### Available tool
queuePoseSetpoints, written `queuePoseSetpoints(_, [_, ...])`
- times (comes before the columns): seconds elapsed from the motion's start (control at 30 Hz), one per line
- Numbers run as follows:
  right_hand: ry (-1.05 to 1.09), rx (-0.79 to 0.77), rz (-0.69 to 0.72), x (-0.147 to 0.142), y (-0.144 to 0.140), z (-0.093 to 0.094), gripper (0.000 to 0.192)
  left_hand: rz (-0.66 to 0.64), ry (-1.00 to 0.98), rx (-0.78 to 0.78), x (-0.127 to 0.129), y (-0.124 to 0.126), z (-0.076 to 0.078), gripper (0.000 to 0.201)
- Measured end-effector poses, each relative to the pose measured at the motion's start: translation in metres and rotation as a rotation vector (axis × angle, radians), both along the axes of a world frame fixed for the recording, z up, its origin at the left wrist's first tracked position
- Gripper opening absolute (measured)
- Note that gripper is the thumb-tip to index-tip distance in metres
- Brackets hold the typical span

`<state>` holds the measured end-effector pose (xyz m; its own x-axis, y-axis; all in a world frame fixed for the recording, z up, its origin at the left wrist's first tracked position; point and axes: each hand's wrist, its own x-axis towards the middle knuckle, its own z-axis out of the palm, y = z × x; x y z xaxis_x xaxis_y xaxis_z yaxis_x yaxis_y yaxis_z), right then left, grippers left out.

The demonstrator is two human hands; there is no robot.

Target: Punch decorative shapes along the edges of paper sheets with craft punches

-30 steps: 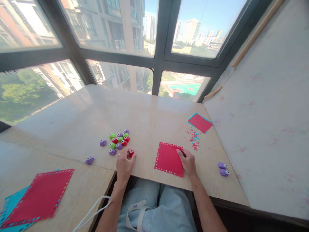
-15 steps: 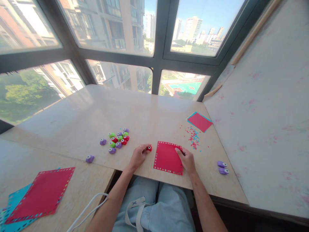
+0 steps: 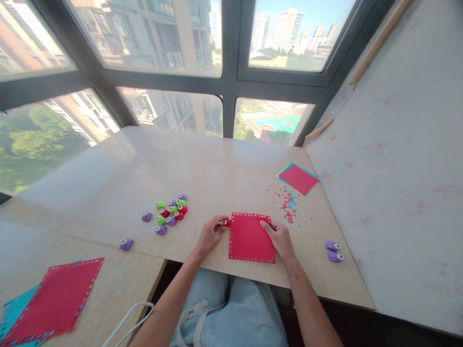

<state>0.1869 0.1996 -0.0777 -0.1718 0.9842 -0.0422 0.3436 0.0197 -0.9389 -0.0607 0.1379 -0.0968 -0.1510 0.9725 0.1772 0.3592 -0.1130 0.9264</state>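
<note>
So the left hand (image 3: 209, 236) has a little red punch (image 3: 226, 222) pinched between thumb and fingers, and it's sitting right at the upper left corner of the red paper square (image 3: 250, 237), touching the edge. The right hand (image 3: 280, 237) is flat-ish on the right side of that same sheet, fingers pressed down on it near the top right corner to keep it from sliding. The square lies on the bench (image 3: 217, 168) right in front of the person, close to the near edge.

As for progress, I'd say this sheet is mostly done. There's a row of small punched holes running along all four edges that I can see, though the bit under the right hand is hidden, so I can't tell if that stretch is finished. The punch at the corner looks like it's either filling a last gap or adding another pattern, hard to say from here.

Other stuff around: a cluster of small punches (image 3: 169, 212) in green, red and purple to the left, a couple of stray purple ones nearby, two purple punches (image 3: 333, 251) off to the right, a scatter of red and blue confetti (image 3: 288, 205), a red-on-blue stack (image 3: 298, 178) further back that shows no holes, and a punched red sheet (image 3: 54, 301) over blue ones at far left.
</note>
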Motion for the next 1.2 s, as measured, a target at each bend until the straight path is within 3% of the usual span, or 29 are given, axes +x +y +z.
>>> queuePoseSetpoints(0.5, [0.016, -0.019, 0.019, -0.001, 0.001, 0.007, 0.044, -0.049, 0.035, -0.003, 0.001, -0.002, 0.003, 0.027])
queuePoseSetpoints(0.8, [0.091, -0.156, 0.07, 0.002, 0.002, 0.007, 0.043, -0.052, 0.248, 0.09, 0.0, -0.001, -0.004, 0.025])
queuePoseSetpoints(1.2, [0.002, -0.133, 0.023, -0.004, 0.005, 0.003, 0.048, -0.052, 0.156, 0.043, 0.003, -0.002, 0.001, 0.027])
